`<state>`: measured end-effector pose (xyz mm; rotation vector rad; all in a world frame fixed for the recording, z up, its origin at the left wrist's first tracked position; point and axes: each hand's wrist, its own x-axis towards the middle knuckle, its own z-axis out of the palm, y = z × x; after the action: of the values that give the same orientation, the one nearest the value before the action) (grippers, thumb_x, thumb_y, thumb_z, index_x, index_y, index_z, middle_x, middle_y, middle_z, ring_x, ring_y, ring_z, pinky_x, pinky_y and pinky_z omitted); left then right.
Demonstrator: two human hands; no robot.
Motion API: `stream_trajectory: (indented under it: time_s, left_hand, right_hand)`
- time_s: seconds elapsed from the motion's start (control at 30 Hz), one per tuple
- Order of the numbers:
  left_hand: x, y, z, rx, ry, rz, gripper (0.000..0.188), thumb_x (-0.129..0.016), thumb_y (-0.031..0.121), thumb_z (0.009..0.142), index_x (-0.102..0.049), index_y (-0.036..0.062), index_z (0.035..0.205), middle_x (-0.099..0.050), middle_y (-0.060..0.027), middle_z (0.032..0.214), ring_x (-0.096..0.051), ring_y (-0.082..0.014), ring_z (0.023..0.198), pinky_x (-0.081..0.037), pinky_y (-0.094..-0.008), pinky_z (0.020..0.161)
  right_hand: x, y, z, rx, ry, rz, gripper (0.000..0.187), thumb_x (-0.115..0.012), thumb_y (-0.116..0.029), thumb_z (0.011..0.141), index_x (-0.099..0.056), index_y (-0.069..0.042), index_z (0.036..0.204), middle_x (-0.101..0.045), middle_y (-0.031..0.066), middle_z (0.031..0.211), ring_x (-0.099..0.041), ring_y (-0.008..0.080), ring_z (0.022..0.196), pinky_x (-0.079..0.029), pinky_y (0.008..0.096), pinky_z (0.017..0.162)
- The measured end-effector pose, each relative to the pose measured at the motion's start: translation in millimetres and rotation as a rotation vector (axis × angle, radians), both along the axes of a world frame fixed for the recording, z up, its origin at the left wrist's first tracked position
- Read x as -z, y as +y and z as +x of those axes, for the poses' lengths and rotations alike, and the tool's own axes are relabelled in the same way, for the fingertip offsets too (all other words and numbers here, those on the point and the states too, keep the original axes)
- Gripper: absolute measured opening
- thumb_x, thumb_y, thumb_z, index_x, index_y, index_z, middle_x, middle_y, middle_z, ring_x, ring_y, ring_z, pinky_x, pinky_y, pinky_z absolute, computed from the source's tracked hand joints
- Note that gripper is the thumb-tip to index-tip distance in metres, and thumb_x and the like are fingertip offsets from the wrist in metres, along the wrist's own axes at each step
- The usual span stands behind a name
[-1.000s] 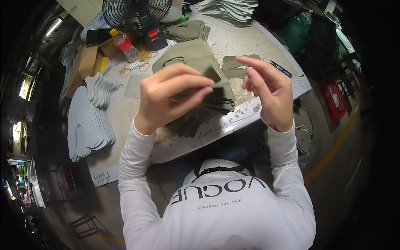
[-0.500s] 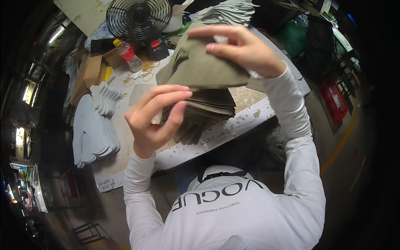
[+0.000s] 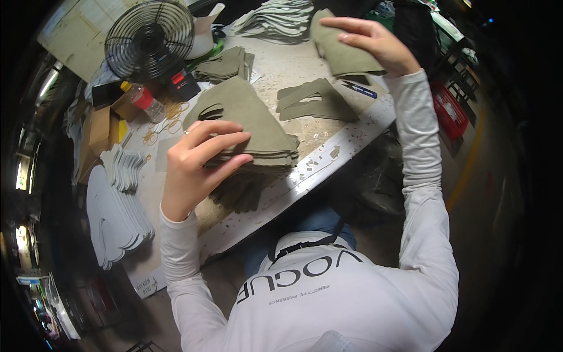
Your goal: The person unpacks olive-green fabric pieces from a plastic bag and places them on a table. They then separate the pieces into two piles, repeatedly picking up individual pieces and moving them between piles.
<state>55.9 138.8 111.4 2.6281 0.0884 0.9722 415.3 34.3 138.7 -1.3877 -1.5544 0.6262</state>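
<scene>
Over the far right of the table, my right hand (image 3: pixel 384 47) is closed on a curved olive fabric piece (image 3: pixel 340 53), fingers on top and thumb beneath them. My left hand (image 3: pixel 202 155) grips the left side of a thick stack of olive fabric pieces (image 3: pixel 252 111), fingertips on the top piece and thumb lower along the layers. More dark olive pieces (image 3: pixel 237 190) fan out below that stack. Between the hands, a few flat olive pieces (image 3: pixel 322 105) lie on the table with a gap among them. Blue-handled thread snips (image 3: pixel 360 89) rest beside these.
The worktable (image 3: pixel 267 64) has small scraps along its front edge. A black fan (image 3: pixel 149 38), a bottle (image 3: pixel 141 100), a cardboard box (image 3: pixel 97 138) and rubber bands (image 3: pixel 167 123) stand or lie left. Grey pieces (image 3: pixel 117 217) are stacked near left; pale pieces (image 3: pixel 272 20) lie far back.
My right hand has moved right, carrying an olive piece away from the stack. My left hand has come down slightly at the stack's side. The view has shifted, showing the flat pieces and snips.
</scene>
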Motion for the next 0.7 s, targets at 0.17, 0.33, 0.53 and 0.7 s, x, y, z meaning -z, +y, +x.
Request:
stream_trajectory:
  time_s: [0.17,0.33,0.53,0.7]
  left_hand:
    - [-1,-1,-3,-0.044,0.04,-0.026,0.03,-0.082,0.011,0.067,-0.073,0.0066,0.095,-0.068,-0.0068,0.096,-0.064,-0.021,0.082,-0.053,-0.0304,0.068]
    - [-3,0,-3,-0.017,0.055,-0.044,0.031,-0.082,0.01,0.067,-0.073,0.0067,0.096,-0.067,-0.0072,0.097,-0.064,-0.0204,0.082,-0.054,-0.0299,0.068]
    - [-5,2,0,0.02,0.094,-0.091,0.03,-0.082,0.01,0.067,-0.073,0.0064,0.096,-0.067,-0.007,0.096,-0.064,-0.0193,0.082,-0.055,-0.0295,0.067]
    - [-7,11,-3,0.047,0.116,-0.07,0.025,-0.08,0.011,0.072,-0.073,0.0071,0.096,-0.067,-0.0066,0.096,-0.065,-0.0167,0.075,-0.055,-0.0276,0.065]
  right_hand:
    - [62,16,18,-0.089,0.194,0.089,0.042,-0.062,-0.012,0.092,-0.056,-0.006,0.133,-0.061,0.0028,0.12,-0.057,0.0081,0.1,-0.045,0.0214,0.091]
    - [144,8,24,0.089,0.32,-0.203,0.045,-0.058,-0.009,0.092,-0.051,-0.006,0.136,-0.053,0.0048,0.135,-0.052,0.0109,0.117,-0.039,0.0241,0.102]
    - [205,-3,43,0.08,0.439,-0.132,0.046,-0.062,-0.006,0.087,-0.056,-0.009,0.133,-0.06,0.0062,0.122,-0.056,0.012,0.103,-0.046,0.0244,0.091]
    - [168,-7,18,0.602,-0.697,-0.01,0.042,-0.065,-0.006,0.082,-0.062,-0.01,0.123,-0.06,0.0092,0.099,-0.059,0.0162,0.088,-0.047,0.0288,0.076]
